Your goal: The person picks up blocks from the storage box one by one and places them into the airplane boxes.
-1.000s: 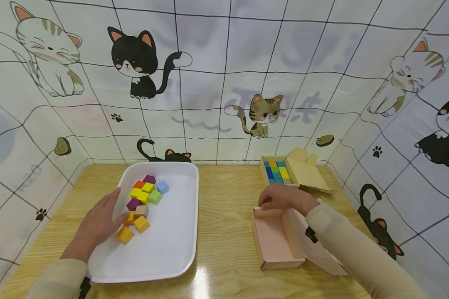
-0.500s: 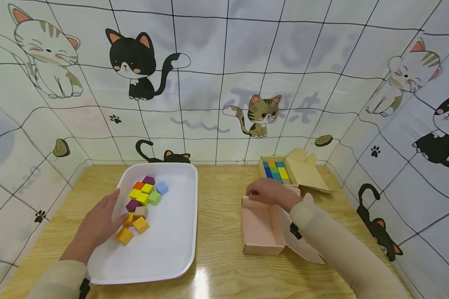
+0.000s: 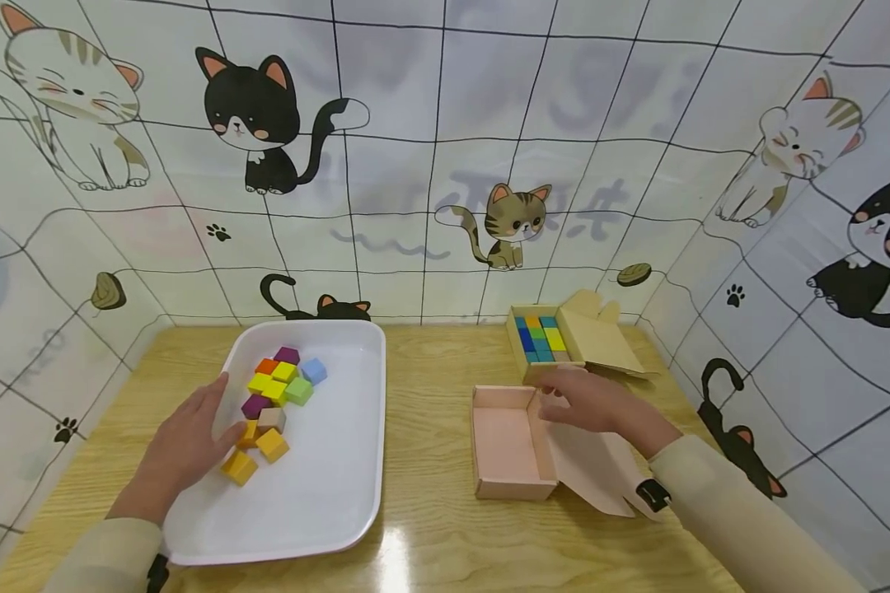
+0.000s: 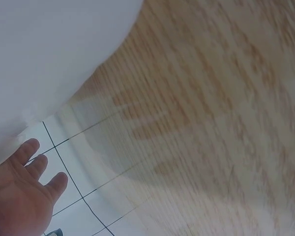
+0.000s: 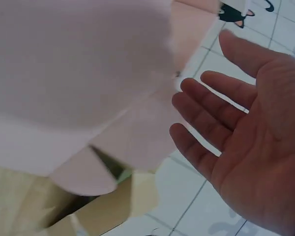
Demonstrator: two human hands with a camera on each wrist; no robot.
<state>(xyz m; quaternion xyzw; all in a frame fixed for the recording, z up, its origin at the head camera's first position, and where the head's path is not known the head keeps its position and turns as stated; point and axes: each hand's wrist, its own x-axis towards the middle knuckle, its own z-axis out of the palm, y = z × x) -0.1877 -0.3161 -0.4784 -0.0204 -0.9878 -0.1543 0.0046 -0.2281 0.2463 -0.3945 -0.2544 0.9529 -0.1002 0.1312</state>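
Note:
My left hand [image 3: 181, 445] rests at the left rim of a white tray [image 3: 326, 502], thumb reaching inside near several colored wooden cubes [image 3: 273, 445]. In the left wrist view the hand's fingers [image 4: 37, 167] are extended beside the tray's underside. To the right an open pink cardboard box [image 3: 515, 445] lies with nothing visible inside. Over its right wall and folded-out lid hovers my right hand [image 3: 604, 403], holding nothing. Seen from the right wrist, its fingers [image 5: 206, 113] are loosely spread, apart from the pink cardboard.
Behind the pink box stands a yellow cardboard box [image 3: 519, 350] packed with colored blocks [image 3: 541, 339], its lid folded out to the right. Everything sits on a wood-grain table [image 3: 430, 412]. A cat-print backdrop [image 3: 400, 165] encloses the back and sides.
The right hand slid the pink box a little to the left, then let go of its far edge and moved right. My left hand stays at the tray.

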